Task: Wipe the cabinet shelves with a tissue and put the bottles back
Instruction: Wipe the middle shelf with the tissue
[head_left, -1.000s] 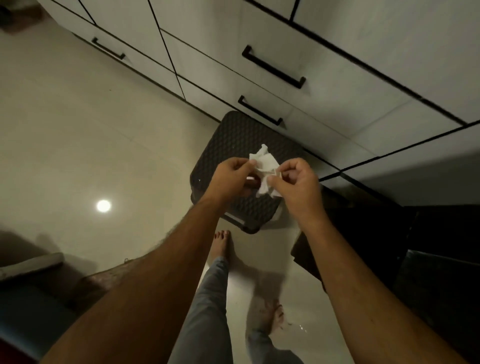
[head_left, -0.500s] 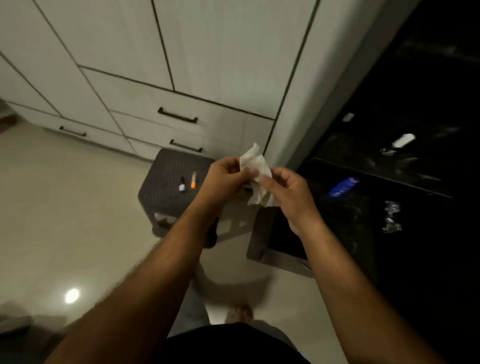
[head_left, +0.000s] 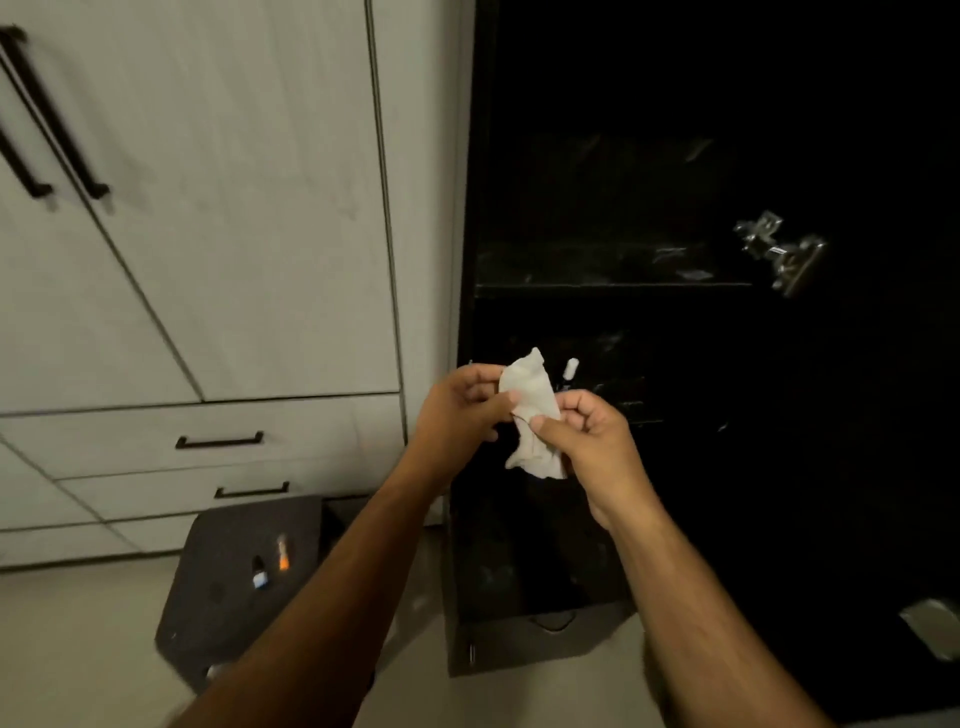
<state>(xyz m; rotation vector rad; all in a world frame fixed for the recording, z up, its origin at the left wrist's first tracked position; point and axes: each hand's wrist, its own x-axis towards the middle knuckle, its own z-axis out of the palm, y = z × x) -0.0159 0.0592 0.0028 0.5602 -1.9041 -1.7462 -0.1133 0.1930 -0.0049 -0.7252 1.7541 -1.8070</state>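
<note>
Holding a crumpled white tissue (head_left: 532, 410) w/ both hands, the person stands facing an open dark cabinet (head_left: 675, 312) on the right. Left hand (head_left: 460, 415) pinches the tissue's left edge, thumb and fingers closed on it; right hand (head_left: 587, 436) grips its lower right part, fingers curled shut on the paper. Tissue is in mid-air between the two hands, in front of the cabinet's lower compartment, not touching any shelf.

Upper shelf (head_left: 613, 270) inside the cabinet is dusty/smudged, w/ a few pale bits on it, too dim to identify. A small white-capped item (head_left: 570, 368) sits farther in, just right of the tissue's top. Metal hinge (head_left: 779, 249) shows on the cabinet's right side.

Lower left, a dark stool (head_left: 218, 613) stands on the floor, near the white drawers (head_left: 156, 447). On its top: two small bottles, one w/ blue label (head_left: 259, 571), one orange (head_left: 283, 555), just beside each other, approx. upright.
</note>
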